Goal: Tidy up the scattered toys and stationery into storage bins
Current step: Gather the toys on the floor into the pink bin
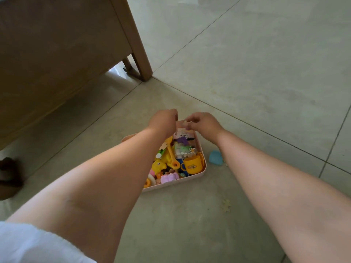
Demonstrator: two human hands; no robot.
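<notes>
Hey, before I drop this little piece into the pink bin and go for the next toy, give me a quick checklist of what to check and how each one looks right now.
1. Small pale piece pinched in the right hand: ok.
2. Piece above the pink bin, over its far edge: ok.
3. Left hand free for the next pick: cannot tell, its fingers are curled and hidden.
4. Room in the bin: not ok, toys such as the yellow cup pile near the rim.
5. Floor picked up: not ok, the blue block and a pale puzzle-like piece lie outside the bin.
</notes>
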